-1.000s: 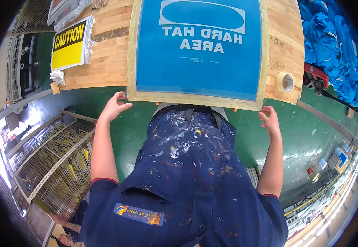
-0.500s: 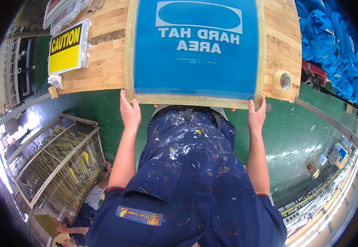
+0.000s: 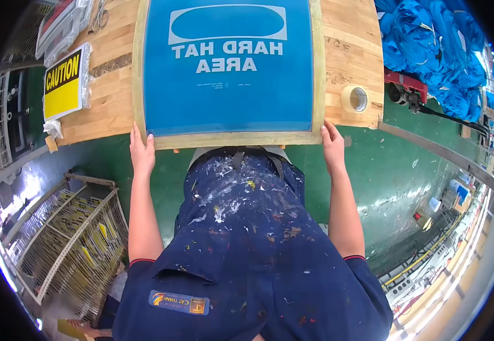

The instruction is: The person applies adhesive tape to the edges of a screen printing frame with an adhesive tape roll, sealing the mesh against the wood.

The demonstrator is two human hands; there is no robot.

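In front of me lies a screen printing frame (image 3: pixel 227 140) with pale wooden sides and blue mesh (image 3: pixel 230 108). Its mesh carries the mirrored words "HARD HAT AREA" under an outlined oval. My left hand (image 3: pixel 142 152) grips the near left corner, thumb on the near bar and fingers along the outer side. At the near right corner, my right hand (image 3: pixel 333 149) holds the frame from the outer side, its fingers partly hidden. The frame rests at the near edge of a wooden table (image 3: pixel 111 91), its near bar sticking out past the edge.
A plastic-wrapped stack of yellow "CAUTION" signs (image 3: pixel 65 82) sits at left, near scissors (image 3: pixel 99 20). A tape roll (image 3: pixel 355 99) lies at right. Beyond are blue bundles (image 3: pixel 428 51) and a red pallet jack (image 3: pixel 409 88). A wire rack (image 3: pixel 76 233) stands lower left, beside another person's hand (image 3: pixel 82 327).
The view has turned, shifting most of the scene leftward. Both hands stay at the frame's near corners. My right thumb and fingers have moved closer to the frame's outer side.
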